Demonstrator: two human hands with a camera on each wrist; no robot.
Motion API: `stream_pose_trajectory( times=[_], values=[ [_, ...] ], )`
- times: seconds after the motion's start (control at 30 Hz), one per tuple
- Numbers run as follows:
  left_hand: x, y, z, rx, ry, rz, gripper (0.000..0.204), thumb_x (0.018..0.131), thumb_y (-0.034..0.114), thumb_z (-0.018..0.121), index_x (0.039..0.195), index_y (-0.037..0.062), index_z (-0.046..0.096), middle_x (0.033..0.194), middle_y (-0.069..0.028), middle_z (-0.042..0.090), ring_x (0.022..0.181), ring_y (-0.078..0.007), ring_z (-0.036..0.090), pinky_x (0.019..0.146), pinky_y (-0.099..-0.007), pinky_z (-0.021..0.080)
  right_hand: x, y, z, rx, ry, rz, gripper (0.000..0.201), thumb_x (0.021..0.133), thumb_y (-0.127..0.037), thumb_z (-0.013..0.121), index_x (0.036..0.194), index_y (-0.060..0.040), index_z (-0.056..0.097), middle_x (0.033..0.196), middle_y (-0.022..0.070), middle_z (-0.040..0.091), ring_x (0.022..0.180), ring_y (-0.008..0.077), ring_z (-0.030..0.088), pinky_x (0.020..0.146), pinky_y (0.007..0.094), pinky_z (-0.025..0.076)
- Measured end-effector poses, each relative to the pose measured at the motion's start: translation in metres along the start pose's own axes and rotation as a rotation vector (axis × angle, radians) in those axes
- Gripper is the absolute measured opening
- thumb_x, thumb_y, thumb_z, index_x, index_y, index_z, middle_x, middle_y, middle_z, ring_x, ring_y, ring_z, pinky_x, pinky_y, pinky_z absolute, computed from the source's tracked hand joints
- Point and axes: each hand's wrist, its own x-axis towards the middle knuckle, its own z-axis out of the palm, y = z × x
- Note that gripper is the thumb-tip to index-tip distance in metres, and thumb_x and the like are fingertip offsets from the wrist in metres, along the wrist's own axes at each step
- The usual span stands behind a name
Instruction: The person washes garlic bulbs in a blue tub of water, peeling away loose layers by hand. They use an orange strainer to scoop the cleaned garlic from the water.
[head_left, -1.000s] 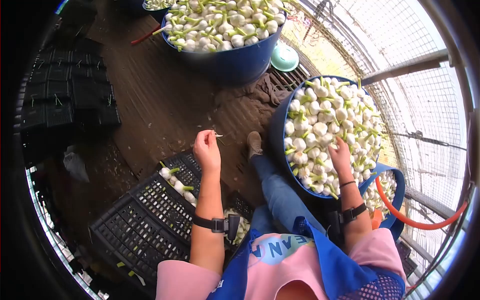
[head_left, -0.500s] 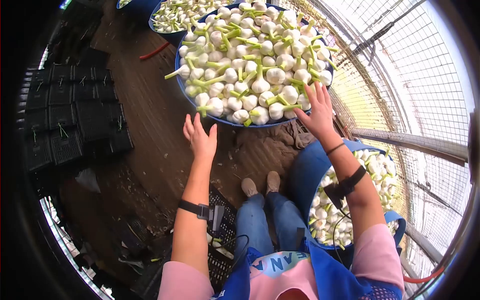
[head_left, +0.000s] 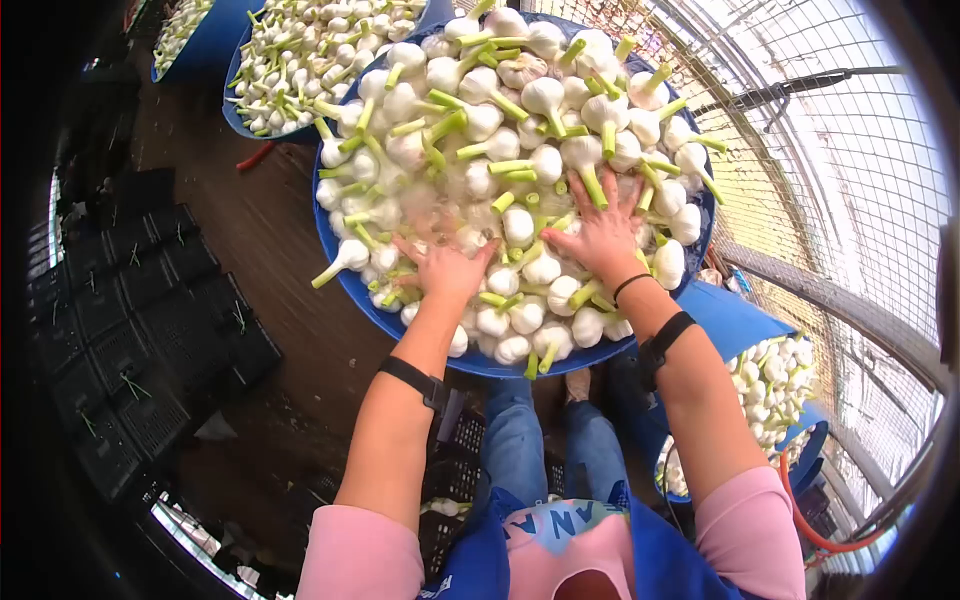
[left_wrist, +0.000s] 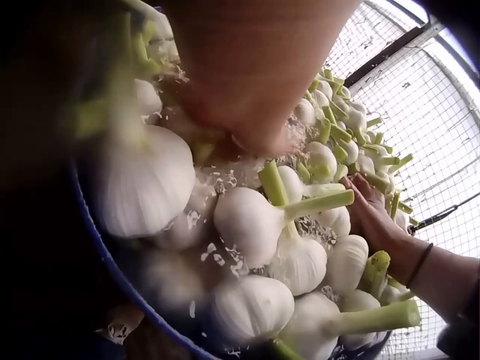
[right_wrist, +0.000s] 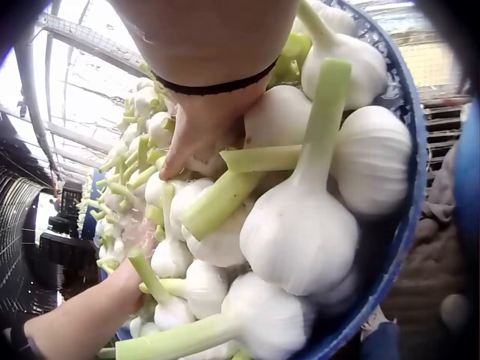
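A round blue tub (left_wrist: 112, 264) is heaped with white garlic bulbs (head_left: 545, 100) with cut green stems, sitting in water. In the head view my left hand (head_left: 450, 270) reaches in near the front, fingers spread, fingertips down among the bulbs where the water looks churned and bubbly. To its right, my right hand (head_left: 605, 235) lies palm down on the heap with its fingers splayed between the stems. Neither hand grips a bulb. The left wrist view has the left fingers hidden by bulbs and water; in the right wrist view, bulbs (right_wrist: 300, 236) partly cover the right hand.
Another garlic-filled tub (head_left: 300, 65) stands at the back left, and a blue tub (head_left: 740, 315) of bulbs sits at the right. Stacked black crates (head_left: 140, 330) line the left. A wire mesh wall (head_left: 800, 130) runs along the right, with an orange-red hose (head_left: 800, 510) below.
My view has shifted to the large tub. Both hands came away from the side tub and crate, reached forward open, and are now down in the garlic. The small thing pinched in the left hand is gone.
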Motion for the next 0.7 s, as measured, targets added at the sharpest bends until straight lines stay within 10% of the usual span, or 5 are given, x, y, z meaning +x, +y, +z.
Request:
stream_pose_trajectory(
  times=[0.2,0.3,0.5,0.63,0.7],
  values=[
    [0.059,-0.036,0.004,0.033,-0.247,0.264,0.077,0.076,0.061,0.060,0.134,0.0124,0.049,0.151,-0.0169,0.021,0.134,-0.0402,0.028,0.101,-0.0535,0.035,-0.006,-0.011,-0.021,0.008,-0.096,0.053,0.079,0.071,-0.061,0.063,0.138,-0.0254,0.043,0.145,0.0175,0.031,0.135,0.0479,0.016,0.102,0.0595,0.031],
    [0.029,-0.044,-0.057,-0.119,0.047,0.376,0.059,0.076,0.048,0.068,0.118,0.0072,0.060,0.139,-0.0168,0.039,0.120,-0.0355,0.047,0.098,-0.0392,0.040,-0.001,-0.001,-0.038,0.173,-0.022,0.038,0.061,0.074,-0.045,0.067,0.126,-0.0169,0.055,0.137,0.0186,0.040,0.126,0.0419,0.035,0.098,0.0513,0.038],
    [0.121,-0.029,-0.131,-0.080,0.778,0.585,0.071,0.079,0.046,0.066,0.135,0.0096,0.043,0.134,-0.0238,0.038,0.123,-0.0448,0.034,0.104,-0.0498,0.028,0.087,-0.016,-0.101,-0.011,0.300,0.008,0.066,0.076,-0.049,0.064,0.134,-0.0223,0.047,0.142,0.0129,0.039,0.132,0.0337,0.033,0.102,0.0565,0.029],
    [0.170,0.010,-0.140,-0.013,0.299,0.303,0.088,0.076,0.073,0.051,0.148,0.0320,0.019,0.156,-0.0101,0.005,0.136,-0.0514,0.009,0.097,-0.0738,0.021,0.164,-0.045,-0.078,-0.062,0.143,-0.006,0.083,0.076,-0.069,0.053,0.145,-0.0315,0.028,0.154,0.0071,0.020,0.140,0.0375,0.016,0.103,0.0692,0.016],
    [0.170,0.014,-0.126,0.003,0.337,0.326,0.090,0.073,0.075,0.051,0.147,0.0333,0.021,0.157,-0.0065,-0.001,0.136,-0.0533,0.003,0.090,-0.0801,0.020,0.180,-0.063,-0.059,-0.154,0.023,0.058,0.090,0.072,-0.079,0.046,0.146,-0.0356,0.023,0.156,0.0082,0.008,0.139,0.0454,0.010,0.097,0.0768,0.013]
  ],
)
